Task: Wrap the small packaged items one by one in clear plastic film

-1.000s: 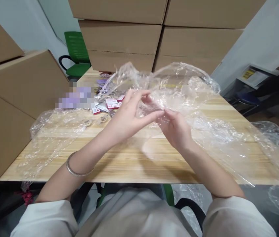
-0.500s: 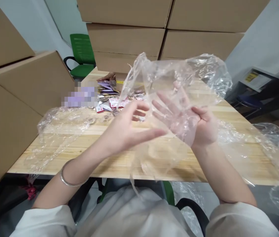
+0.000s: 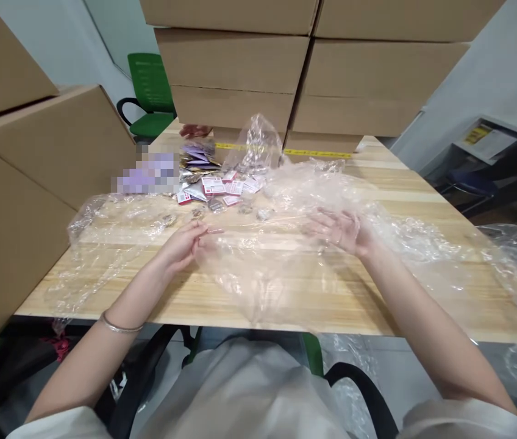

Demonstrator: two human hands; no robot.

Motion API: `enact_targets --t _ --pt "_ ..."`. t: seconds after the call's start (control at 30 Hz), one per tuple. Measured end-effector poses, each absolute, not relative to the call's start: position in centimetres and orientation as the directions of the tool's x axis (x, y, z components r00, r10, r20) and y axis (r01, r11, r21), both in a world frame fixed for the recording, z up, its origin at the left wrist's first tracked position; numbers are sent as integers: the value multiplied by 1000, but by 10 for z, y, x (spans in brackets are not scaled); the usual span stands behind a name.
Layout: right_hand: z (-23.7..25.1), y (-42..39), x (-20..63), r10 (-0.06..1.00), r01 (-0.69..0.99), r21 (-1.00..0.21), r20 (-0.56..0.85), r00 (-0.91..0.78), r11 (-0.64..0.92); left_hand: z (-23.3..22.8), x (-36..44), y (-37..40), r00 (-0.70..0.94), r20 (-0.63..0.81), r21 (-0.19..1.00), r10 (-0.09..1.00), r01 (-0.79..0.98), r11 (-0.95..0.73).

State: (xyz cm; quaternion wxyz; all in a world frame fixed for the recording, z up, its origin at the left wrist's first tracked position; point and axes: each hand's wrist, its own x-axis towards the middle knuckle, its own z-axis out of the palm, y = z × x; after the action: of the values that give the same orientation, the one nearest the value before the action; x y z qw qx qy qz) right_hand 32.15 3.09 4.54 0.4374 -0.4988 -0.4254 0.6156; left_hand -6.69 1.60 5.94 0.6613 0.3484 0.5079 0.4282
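A large clear plastic bag (image 3: 258, 274) is spread between my hands over the wooden table (image 3: 167, 305). My left hand (image 3: 188, 244) is closed, its fingers pinching the bag's left edge. On the other side, my right hand (image 3: 337, 230) has its fingers stretched out behind or inside the thin film; which of the two I cannot tell. Past the bag lies a pile of small red-and-white cards (image 3: 222, 186), with a few small wrapped pieces (image 3: 265, 213) in front. Purple packets (image 3: 198, 152) are heaped behind the cards.
More crumpled clear plastic lies at the left (image 3: 103, 244) and right (image 3: 423, 241). Cardboard boxes (image 3: 235, 67) are stacked along the far side, and another box (image 3: 57, 146) stands left. Another person's hand (image 3: 195, 131) shows behind the packets. A yellow strip (image 3: 317, 152) runs along the back.
My hands have moved apart and lower, stretching the bag between them. The left hand has gone from open to pinching the bag's edge. The raised plastic has come down over the table.
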Motion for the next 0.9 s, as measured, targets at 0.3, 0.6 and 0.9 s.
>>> enact_targets --t 0.3,0.6,0.9 --pt "51 24 332 908 250 -876 -372 192 -412 29 -68 21 -54 -466 884 883 20 467" --pt "41 63 337 979 508 -860 -134 -154 -38 14 -77 18 -2 -257 948 966 193 253" --pt "73 56 317 898 921 -289 424 -122 261 24 -92 17 52 -47 505 998 863 -21"
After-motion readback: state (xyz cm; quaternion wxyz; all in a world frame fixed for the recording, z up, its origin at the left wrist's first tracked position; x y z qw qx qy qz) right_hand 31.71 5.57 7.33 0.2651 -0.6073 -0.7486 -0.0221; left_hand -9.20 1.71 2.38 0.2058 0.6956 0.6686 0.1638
